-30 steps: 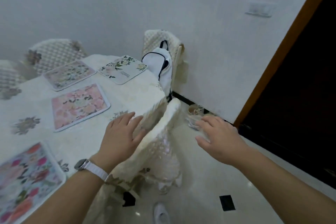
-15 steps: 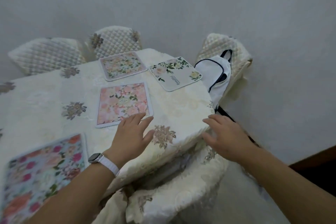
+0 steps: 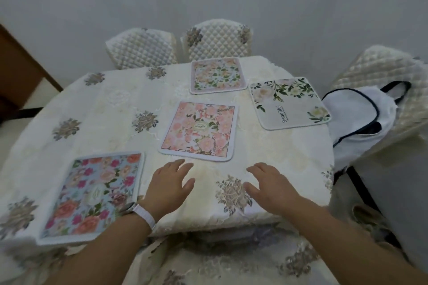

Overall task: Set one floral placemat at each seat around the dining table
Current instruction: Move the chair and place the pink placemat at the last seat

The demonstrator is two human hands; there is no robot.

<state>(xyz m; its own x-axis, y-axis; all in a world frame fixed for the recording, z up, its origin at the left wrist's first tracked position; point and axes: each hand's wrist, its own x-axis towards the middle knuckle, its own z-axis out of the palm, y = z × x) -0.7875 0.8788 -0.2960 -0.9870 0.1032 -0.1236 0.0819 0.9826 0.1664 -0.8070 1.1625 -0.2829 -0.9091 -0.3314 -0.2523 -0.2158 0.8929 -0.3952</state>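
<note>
Starting at the left, the blue placemat (image 3: 92, 194) lies at the near left edge of the table (image 3: 231, 224), and its near side seems to reach almost to that edge. The left forearm (image 3: 111, 245) passes just beside it, so a careless sweep of this arm could push the mat off the table.

The left hand (image 3: 170, 186) is low over the tablecloth (image 3: 111, 104), with the fingers spread wide and holding nothing. I cannot tell if it touches the cloth. Its fingertips are just short of the pink placemat (image 3: 200, 131). This mat lies in the middle of the table, in front of no chair, so I judge it is the one to move next. The far left chair (image 3: 141, 50) has no mat before it, and I think that is the free seat.

The danger is the cloth. It looks loose and wrinkled, and if the mat is dragged and not lifted, the cloth may bunch and carry other mats with it, first the pale placemat (image 3: 217, 75) at the far edge.

The right hand (image 3: 269, 188) is also flat, fingers open and empty, close to the near edge. Further right, the white placemat (image 3: 288, 103) lies at the right edge, one corner very near it, beside the white bag (image 3: 361, 118) on the right chair (image 3: 379, 65). A pull on the cloth could tip this mat over.
</note>
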